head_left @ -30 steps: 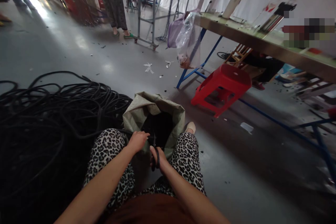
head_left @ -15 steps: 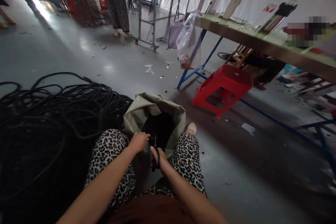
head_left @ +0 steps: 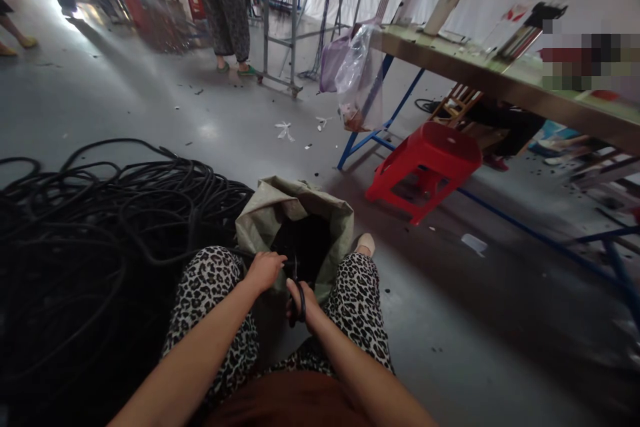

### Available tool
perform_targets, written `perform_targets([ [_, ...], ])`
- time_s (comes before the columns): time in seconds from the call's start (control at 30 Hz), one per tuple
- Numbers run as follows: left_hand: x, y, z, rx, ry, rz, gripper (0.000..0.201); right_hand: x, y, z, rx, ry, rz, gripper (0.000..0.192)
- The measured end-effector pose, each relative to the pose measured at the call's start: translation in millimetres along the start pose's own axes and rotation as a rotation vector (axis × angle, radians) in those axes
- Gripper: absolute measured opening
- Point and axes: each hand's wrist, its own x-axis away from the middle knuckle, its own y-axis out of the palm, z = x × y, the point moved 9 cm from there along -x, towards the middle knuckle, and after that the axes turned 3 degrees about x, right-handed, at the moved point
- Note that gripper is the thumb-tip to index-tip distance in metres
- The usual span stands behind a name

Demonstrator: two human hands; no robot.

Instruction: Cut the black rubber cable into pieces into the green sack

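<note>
Between my knees stands an open woven sack (head_left: 250, 230) with dark contents inside. My left hand (head_left: 266, 271) is closed around a black rubber tube or cord (head_left: 170, 260), close to its end, above the sack's near rim. That strand runs left over my knee into a big tangled heap of the same black tubing (head_left: 125, 207). In my right hand (head_left: 304, 301) is a pair of scissors (head_left: 301, 303) with black handles. Its blades point up and away at the cord's end beside my left fingers; whether they touch it is too dark to tell.
A red plastic stool (head_left: 430, 153) stands ahead right, beside a long table (head_left: 475, 67) with blue legs. Plastic bags (head_left: 357, 73) hang from the table's corner. A person in patterned trousers (head_left: 220, 7) stands near a metal frame (head_left: 280, 40). White scraps (head_left: 284, 131) litter the floor.
My hands, the scissors and the cord look the same as before. In the far upper left, a walking person's legs have shifted.
</note>
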Motion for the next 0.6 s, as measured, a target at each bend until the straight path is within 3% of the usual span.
perform_targets([
  [0.43,0.6,4.3,3.1,-0.007,0.046,-0.047,0.030,-2.2,-0.1,0.9,-0.079,-0.025,-0.010,0.040],
  [0.6,-0.4,2.8,3.1,0.018,0.010,-0.053,0.031,0.9,-4.9,-6.3,-0.031,-0.054,0.072,0.034],
])
